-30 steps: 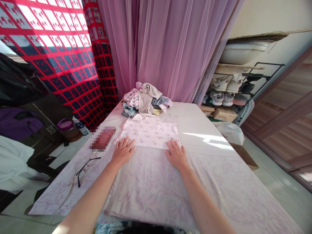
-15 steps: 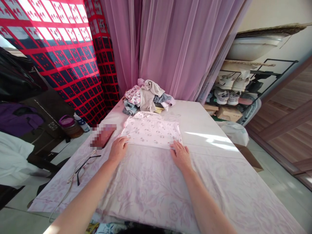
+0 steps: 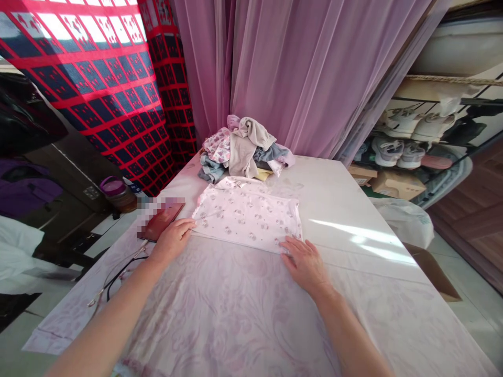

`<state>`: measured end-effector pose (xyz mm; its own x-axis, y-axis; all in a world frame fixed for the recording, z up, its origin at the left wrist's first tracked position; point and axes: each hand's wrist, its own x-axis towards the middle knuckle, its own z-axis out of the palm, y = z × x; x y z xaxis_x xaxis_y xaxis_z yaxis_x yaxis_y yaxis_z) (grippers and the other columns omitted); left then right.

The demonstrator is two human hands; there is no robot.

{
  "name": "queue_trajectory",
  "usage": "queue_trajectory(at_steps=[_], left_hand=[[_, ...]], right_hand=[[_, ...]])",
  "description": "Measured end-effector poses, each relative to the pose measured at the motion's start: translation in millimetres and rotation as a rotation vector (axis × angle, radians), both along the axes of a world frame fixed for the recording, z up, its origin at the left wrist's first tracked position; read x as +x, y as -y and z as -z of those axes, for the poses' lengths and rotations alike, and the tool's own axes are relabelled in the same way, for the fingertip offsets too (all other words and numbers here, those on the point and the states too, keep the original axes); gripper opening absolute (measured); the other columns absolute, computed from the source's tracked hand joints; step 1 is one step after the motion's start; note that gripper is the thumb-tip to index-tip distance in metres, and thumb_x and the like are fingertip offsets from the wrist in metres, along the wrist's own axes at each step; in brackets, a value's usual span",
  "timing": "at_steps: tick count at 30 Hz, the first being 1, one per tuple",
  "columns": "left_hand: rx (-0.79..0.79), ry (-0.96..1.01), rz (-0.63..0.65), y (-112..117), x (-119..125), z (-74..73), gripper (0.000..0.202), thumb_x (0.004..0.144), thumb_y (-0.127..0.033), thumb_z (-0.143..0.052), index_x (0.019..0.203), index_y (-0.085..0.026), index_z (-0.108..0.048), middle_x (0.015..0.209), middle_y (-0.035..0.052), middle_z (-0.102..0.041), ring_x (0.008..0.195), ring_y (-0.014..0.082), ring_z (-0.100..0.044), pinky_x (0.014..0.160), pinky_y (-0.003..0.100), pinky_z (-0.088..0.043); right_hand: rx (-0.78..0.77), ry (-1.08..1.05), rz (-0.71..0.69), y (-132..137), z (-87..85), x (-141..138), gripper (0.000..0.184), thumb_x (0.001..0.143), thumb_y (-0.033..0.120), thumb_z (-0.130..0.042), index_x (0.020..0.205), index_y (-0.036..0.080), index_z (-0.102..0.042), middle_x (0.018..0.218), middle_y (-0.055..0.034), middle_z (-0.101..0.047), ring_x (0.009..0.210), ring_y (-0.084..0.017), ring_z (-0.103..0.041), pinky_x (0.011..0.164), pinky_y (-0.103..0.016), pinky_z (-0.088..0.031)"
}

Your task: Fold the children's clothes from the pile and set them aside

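A pale pink child's garment with a small printed pattern lies flat on the cloth-covered table, its near edge towards me. At its near left corner is my left hand, fingers stretched out and the tips touching the fabric's edge. My right hand rests at the near right corner, palm down, with the fingers spread over the fabric. Right behind the garment rises a heap of crumpled clothes in grey, blue, pink and yellow.
Left of my left hand lies a phone-like dark red object, partly blurred out, with a cable and glasses near my forearm. Purple curtains hang behind the table. At the right stand a shoe rack and a plastic bag.
The view has shifted closer and turned slightly. My hands have moved a little further apart, the left one outward along the garment's corner. The garment still lies flat.
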<state>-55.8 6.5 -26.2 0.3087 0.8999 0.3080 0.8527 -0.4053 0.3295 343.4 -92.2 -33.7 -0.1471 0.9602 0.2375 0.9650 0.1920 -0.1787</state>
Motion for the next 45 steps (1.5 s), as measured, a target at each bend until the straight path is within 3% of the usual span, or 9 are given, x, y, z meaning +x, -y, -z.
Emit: queue_trajectory(at_steps=[8,14,18,21,25,30,36,41,45], left_hand=[[0.073,-0.164,-0.007,4.1,-7.1,-5.3,0.035,0.093,-0.037,-0.04,0.098,-0.024,-0.072,0.107,0.0056,-0.073,0.101,0.0219,-0.066,0.093,0.037,-0.052],[0.189,-0.13,-0.026,10.6,-5.1,-5.0,0.035,0.096,-0.038,-0.039,0.095,-0.023,-0.071,0.102,0.0058,-0.074,0.096,0.0211,-0.067,0.092,0.036,-0.051],[0.226,-0.105,-0.03,13.6,-2.6,-3.5,0.032,0.096,-0.037,-0.04,0.094,-0.024,-0.07,0.099,0.0047,-0.075,0.094,0.0207,-0.068,0.092,0.036,-0.051],[0.261,-0.119,-0.009,13.7,-2.3,-2.7,0.028,0.095,-0.033,-0.041,0.093,-0.024,-0.068,0.099,0.0046,-0.074,0.094,0.0203,-0.068,0.093,0.034,-0.05],[0.299,-0.136,0.01,13.4,-2.4,-1.8,0.026,0.092,-0.026,-0.042,0.091,-0.024,-0.067,0.099,0.0046,-0.074,0.093,0.0202,-0.068,0.094,0.035,-0.05],[0.282,-0.122,-0.001,12.9,-2.3,-1.9,0.025,0.088,-0.026,-0.044,0.088,-0.026,-0.069,0.098,0.0033,-0.075,0.092,0.0208,-0.069,0.092,0.036,-0.052],[0.31,-0.099,0.005,10.3,-3.0,0.6,0.024,0.088,-0.025,-0.045,0.089,-0.026,-0.069,0.097,0.0033,-0.075,0.091,0.0213,-0.069,0.09,0.036,-0.052],[0.316,-0.093,0.031,8.0,-4.7,4.3,0.027,0.089,-0.025,-0.043,0.094,-0.026,-0.07,0.101,0.0034,-0.074,0.093,0.0215,-0.068,0.091,0.036,-0.052],[0.326,-0.114,0.061,6.5,-6.1,5.9,0.031,0.089,-0.025,-0.042,0.095,-0.025,-0.072,0.102,0.0041,-0.074,0.093,0.0215,-0.068,0.091,0.036,-0.052]], right_hand=[[0.034,-0.029,-0.068,-1.7,-1.4,10.5,0.031,0.098,0.027,-0.043,0.102,0.028,-0.074,0.117,-0.0059,-0.071,0.108,-0.021,-0.065,0.104,-0.041,-0.038],[0.1,-0.03,-0.012,-12.9,-25.7,14.7,0.036,0.099,0.022,-0.038,0.111,0.025,-0.072,0.114,-0.0065,-0.072,0.097,-0.02,-0.067,0.09,-0.033,-0.047],[0.176,-0.033,-0.049,-19.7,-38.7,15.4,0.039,0.097,0.016,-0.037,0.112,0.023,-0.071,0.114,-0.0072,-0.071,0.104,-0.02,-0.064,0.098,-0.036,-0.044],[0.208,-0.029,-0.084,-14.3,-30.5,15.1,0.035,0.096,0.015,-0.04,0.102,0.023,-0.073,0.107,-0.0071,-0.072,0.1,-0.019,-0.063,0.1,-0.036,-0.043],[0.095,-0.05,-0.079,-0.7,-10.2,16.0,0.035,0.091,0.009,-0.043,0.095,0.025,-0.074,0.099,-0.005,-0.072,0.093,-0.018,-0.063,0.09,-0.032,-0.047],[-0.004,-0.139,0.075,-4.3,-11.9,14.0,0.035,0.087,0.009,-0.043,0.094,0.025,-0.074,0.101,-0.0037,-0.072,0.096,-0.018,-0.064,0.086,-0.029,-0.046],[-0.123,-0.091,0.396,-43.7,-38.7,3.6,0.035,0.094,0.036,-0.046,0.115,0.021,-0.07,0.107,-0.0099,-0.069,0.095,-0.022,-0.064,0.08,-0.03,-0.046],[-0.218,-0.046,0.422,-61.4,-47.2,-5.0,0.025,0.09,0.035,-0.053,0.09,0.023,-0.075,0.103,-0.0092,-0.068,0.097,-0.022,-0.062,0.08,-0.031,-0.043],[-0.202,-0.021,0.424,-56.5,-44.7,-7.1,0.023,0.094,0.031,-0.049,0.093,0.023,-0.071,0.098,-0.0066,-0.07,0.092,-0.021,-0.063,0.078,-0.03,-0.04]])
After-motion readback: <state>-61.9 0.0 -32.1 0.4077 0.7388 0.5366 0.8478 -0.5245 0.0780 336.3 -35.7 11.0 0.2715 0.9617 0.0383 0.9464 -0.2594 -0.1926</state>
